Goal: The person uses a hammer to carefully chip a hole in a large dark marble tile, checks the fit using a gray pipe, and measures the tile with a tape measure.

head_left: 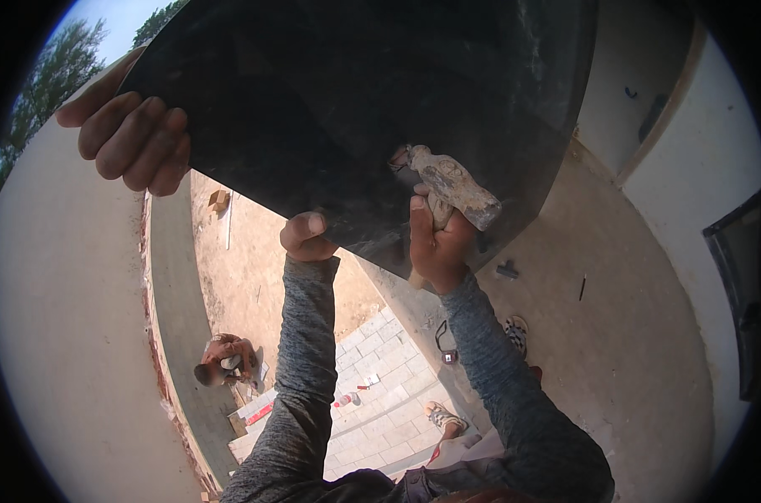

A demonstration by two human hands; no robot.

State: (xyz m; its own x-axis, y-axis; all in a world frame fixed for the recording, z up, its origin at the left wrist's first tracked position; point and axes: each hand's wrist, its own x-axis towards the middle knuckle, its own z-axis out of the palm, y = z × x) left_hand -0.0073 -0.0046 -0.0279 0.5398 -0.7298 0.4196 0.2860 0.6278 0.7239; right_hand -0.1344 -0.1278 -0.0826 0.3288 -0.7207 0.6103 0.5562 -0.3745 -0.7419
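Observation:
A large dark, glossy panel [313,92] fills the upper middle, tilted, its lower corner toward me. My left hand [307,237] is closed on its lower edge, thumb on the near face and the other fingers mostly hidden. Against the panel's lower right part, my right hand [439,247] grips a hammer [457,186] with a worn, whitish-crusted head; most of its handle is hidden in the fist. Another person's hand [137,142] holds the panel's left edge, fingers curled. Reflections show on the panel's face.
Far below on the left, a person [226,359] crouches near a pale wall [70,251]. Light paving blocks [380,360] carry a bottle [343,400]. A device with a strap [449,356], a dark fitting [507,269] and a thin dark stick [582,287] lie on the ground. A black frame [741,293] stands right.

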